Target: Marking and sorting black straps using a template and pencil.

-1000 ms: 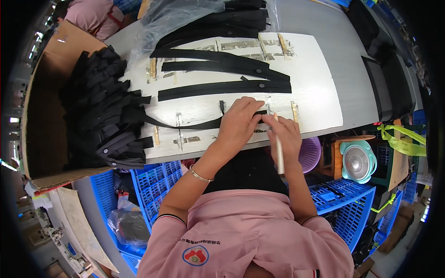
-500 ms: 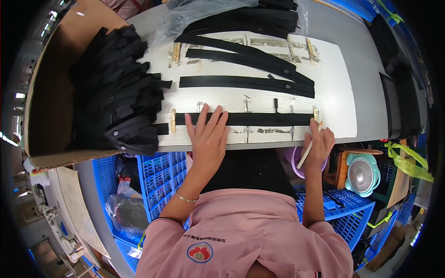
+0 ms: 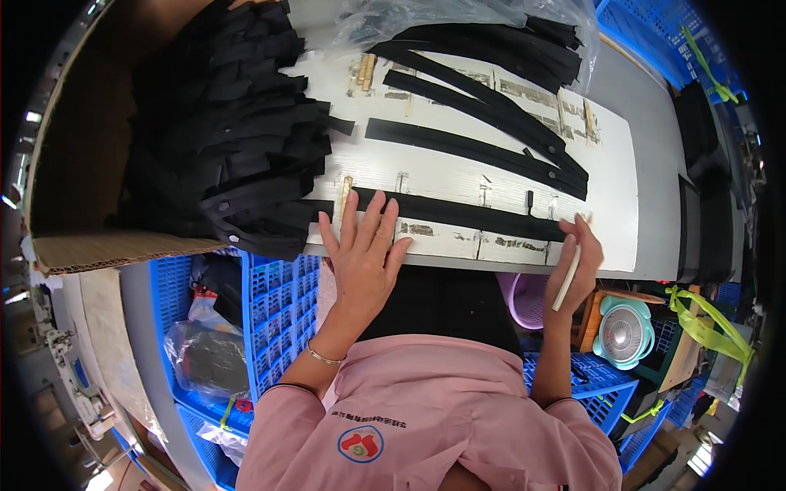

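A long black zipper (image 3: 458,211) lies straight along the near side of a white board (image 3: 614,164), its small pull tab pointing away from me. My left hand (image 3: 364,241) rests flat with spread fingers over the zipper's left end, beside a tan edge block (image 3: 345,196). At the other end, my right hand (image 3: 580,258) has its fingers closed round a slim white pencil-like stick (image 3: 566,286). Its fingertips touch the zipper's right end, and the stick's upper tip is hidden by them. Farther back on the board lie more black zippers (image 3: 442,141), some with round grey dots.
An open cardboard box (image 3: 131,255) at the left holds a heap of black strips (image 3: 237,139). Clear plastic (image 3: 426,20) and bundled black strips (image 3: 499,49) lie at the back. Below the table are blue crates (image 3: 282,327), a purple basket (image 3: 524,303) and a small turquoise fan (image 3: 624,331).
The whole view has shifted and tilted slightly. My left hand has slid left along the zipper to its end. My right hand stays at the right end, still with the white stick.
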Available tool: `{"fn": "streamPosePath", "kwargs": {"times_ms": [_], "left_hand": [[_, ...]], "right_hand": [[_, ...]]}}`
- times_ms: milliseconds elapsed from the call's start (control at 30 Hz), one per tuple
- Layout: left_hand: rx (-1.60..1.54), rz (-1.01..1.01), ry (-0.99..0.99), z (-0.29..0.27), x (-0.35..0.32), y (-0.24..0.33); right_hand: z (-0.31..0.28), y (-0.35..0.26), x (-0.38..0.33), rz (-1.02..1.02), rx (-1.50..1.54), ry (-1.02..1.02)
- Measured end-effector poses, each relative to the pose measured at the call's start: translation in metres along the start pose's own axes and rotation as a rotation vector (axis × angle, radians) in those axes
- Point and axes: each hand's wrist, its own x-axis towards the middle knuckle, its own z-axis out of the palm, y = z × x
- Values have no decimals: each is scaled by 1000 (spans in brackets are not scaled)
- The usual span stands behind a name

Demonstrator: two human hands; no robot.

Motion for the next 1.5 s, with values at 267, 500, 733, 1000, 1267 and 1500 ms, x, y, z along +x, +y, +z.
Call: {"fn": "streamPosePath", "kwargs": {"times_ms": [267,500,733,1000,1267,1500], "left_hand": [[-6,-14,27,0,-2,-3],[-39,-11,71,2,-3,-3],[-61,-23,73,1,-2,-2],[-59,-24,78,2,-3,-3],[-59,-45,71,2,-2,-2],[-37,-15,72,3,0,0]], "right_hand": [[65,-108,26,280,811,-588],[102,-114,12,314,887,-610],[104,-113,10,270,870,-605],[104,-116,10,223,829,-578],[100,-107,10,210,883,-688],[101,-104,10,118,849,-665]]}}
